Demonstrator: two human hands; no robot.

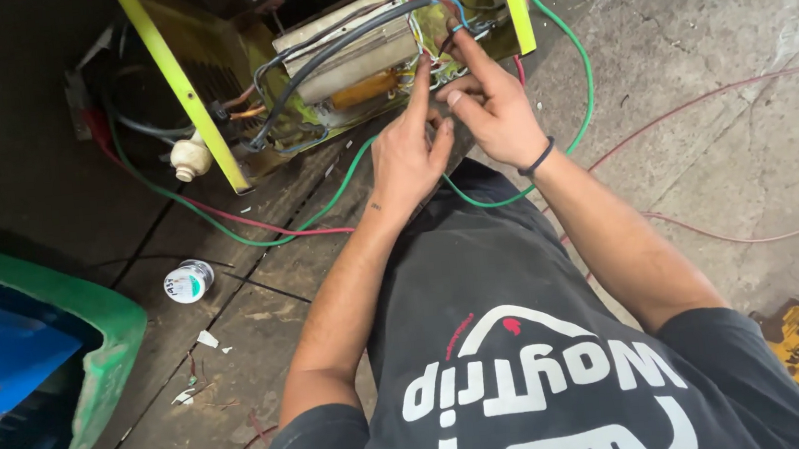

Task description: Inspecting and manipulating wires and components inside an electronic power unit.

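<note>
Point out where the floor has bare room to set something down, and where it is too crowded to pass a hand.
Bare concrete floor lies right of the green wire, above the thin red wire. Another patch sits between the small round tin and the left hand. It is crowded where both hands, right hand too, meet the wiring inside the yellow-green frame.

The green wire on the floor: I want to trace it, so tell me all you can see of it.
The green wire is thin, flexible and plastic-coated. It leaves the top of the yellow-green framed machine, curves down past the right hand, passes under the wrist and runs left across the concrete floor beside a red wire, back under the machine. It lies slack. Neither hand visibly grips it.
</note>
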